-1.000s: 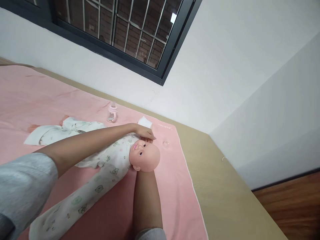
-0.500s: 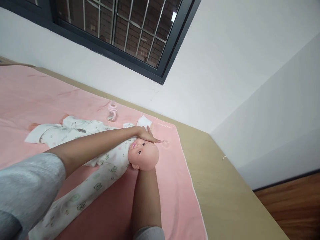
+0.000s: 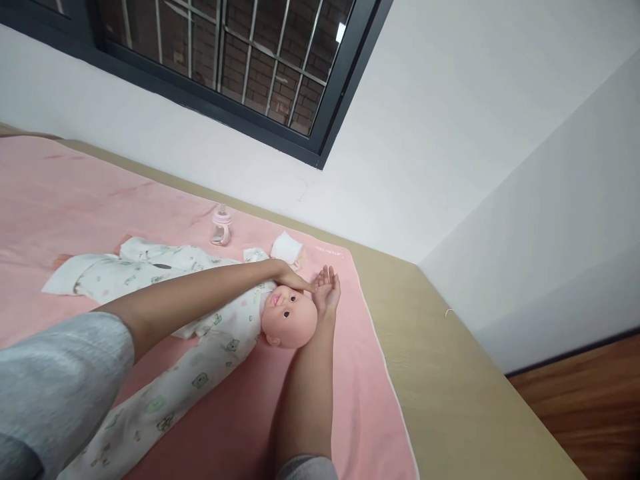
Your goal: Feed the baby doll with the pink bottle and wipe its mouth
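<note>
A baby doll (image 3: 289, 319) in a white printed outfit (image 3: 240, 320) lies on its back on a pink sheet (image 3: 365, 373), head to the right. My left hand (image 3: 293, 277) rests against the far side of its head, one finger stretched out; its other fingers are partly hidden. Palm up beyond the crown, my right hand (image 3: 327, 287) has its fingers spread and holds nothing. The right forearm runs along the head's edge, partly behind it. A white cuff (image 3: 287, 248) shows just past my left hand.
A pink-topped baby bottle (image 3: 221, 227) stands on the sheet near the wall (image 3: 165, 153). Tan board (image 3: 425, 373) borders the sheet on the right. Above is a dark-framed window (image 3: 320, 143) with bars. A wooden panel (image 3: 590, 407) shows at lower right.
My right hand, hidden behind the doll's head before, now shows past the crown. The doll's face has turned slightly upward. My left hand remains by the head, its fingers lower.
</note>
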`<action>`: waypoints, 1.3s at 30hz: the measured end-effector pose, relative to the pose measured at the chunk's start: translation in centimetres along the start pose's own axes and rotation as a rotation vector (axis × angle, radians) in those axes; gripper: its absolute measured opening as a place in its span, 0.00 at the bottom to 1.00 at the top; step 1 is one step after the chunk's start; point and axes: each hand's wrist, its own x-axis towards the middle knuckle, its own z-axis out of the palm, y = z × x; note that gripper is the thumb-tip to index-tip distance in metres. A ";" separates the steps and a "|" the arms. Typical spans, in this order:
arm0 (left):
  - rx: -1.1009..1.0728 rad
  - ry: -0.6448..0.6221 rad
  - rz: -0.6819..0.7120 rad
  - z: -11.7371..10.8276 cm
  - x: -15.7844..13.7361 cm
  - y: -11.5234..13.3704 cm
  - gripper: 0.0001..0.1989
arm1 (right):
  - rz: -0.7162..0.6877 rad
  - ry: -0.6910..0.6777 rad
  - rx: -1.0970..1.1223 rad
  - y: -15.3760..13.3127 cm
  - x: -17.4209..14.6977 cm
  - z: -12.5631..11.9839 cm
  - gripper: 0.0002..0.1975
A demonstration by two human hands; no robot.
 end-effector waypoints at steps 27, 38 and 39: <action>0.295 0.428 -0.025 -3.5 -13.9 -1.6 0.18 | 0.163 -0.382 -0.159 -0.6 1.5 5.3 0.20; 0.314 0.477 0.017 -4.2 -16.6 -0.6 0.16 | 0.299 -0.463 -0.380 -1.6 3.9 6.0 0.21; 0.312 0.481 0.020 -4.2 -16.6 -0.6 0.16 | 0.309 -0.463 -0.393 -1.6 4.0 6.1 0.21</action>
